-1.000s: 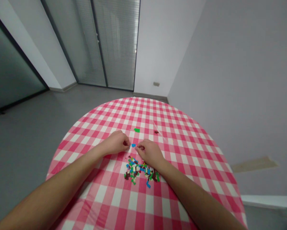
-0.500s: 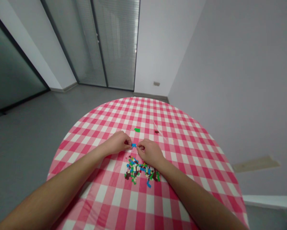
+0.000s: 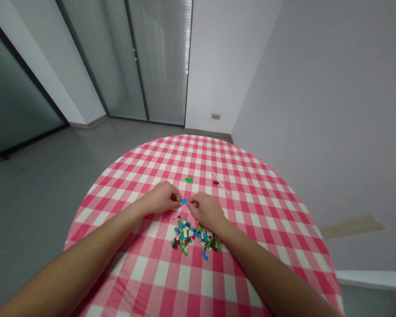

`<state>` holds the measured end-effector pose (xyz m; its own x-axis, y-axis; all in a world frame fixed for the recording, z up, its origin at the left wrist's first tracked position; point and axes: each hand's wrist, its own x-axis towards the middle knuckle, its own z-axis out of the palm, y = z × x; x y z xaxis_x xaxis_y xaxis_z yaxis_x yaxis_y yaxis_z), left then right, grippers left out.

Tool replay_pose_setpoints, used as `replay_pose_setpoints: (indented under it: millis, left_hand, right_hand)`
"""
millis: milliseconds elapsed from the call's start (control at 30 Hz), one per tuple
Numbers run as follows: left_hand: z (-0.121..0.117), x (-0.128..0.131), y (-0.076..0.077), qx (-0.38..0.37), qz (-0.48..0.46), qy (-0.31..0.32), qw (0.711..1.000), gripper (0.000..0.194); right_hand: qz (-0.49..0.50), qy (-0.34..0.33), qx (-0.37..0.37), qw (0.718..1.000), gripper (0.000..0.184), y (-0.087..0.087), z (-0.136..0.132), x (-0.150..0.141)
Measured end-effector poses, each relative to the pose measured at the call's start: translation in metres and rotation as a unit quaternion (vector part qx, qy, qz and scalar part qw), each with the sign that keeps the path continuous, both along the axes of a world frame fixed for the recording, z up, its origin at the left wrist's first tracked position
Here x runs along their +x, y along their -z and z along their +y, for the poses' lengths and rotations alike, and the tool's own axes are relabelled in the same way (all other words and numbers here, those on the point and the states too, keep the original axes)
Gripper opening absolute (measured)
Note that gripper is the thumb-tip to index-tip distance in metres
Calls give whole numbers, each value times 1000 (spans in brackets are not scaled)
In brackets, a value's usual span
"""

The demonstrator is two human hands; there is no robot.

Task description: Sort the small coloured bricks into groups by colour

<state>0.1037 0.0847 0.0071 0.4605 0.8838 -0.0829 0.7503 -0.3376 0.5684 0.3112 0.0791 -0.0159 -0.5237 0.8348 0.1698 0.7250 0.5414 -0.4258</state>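
Observation:
My left hand (image 3: pixel 160 198) and my right hand (image 3: pixel 207 211) meet above the middle of a round table with a pink-and-white checked cloth (image 3: pixel 250 207). Between their fingertips is a small blue plastic brick (image 3: pixel 183 201), which both hands seem to pinch. Just below my hands lies a loose pile of tiny multicoloured bricks (image 3: pixel 195 237), closest to my right wrist. Beyond my fingers are a green brick (image 3: pixel 189 180) and a dark brown brick (image 3: pixel 216 182), both apart from my hands.
The round table's far rim (image 3: pixel 184 136) drops to a grey floor (image 3: pixel 52 167). A pale wall (image 3: pixel 316 88) stands on the right. Glass partitions with blinds (image 3: pixel 158 61) stand ahead and to the left.
My hands stay close together around the blue brick, with only slight finger shifts. The view has tilted slightly, and the pile and the other bricks on the cloth have not visibly moved.

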Motion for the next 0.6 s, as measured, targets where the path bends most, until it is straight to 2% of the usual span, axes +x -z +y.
replay_pose_setpoints:
  millis: [600]
  left_hand:
    - [-4, 7, -3, 13, 13, -14, 1000, 15]
  right_hand:
    - [-4, -32, 6, 999, 14, -1, 0, 3]
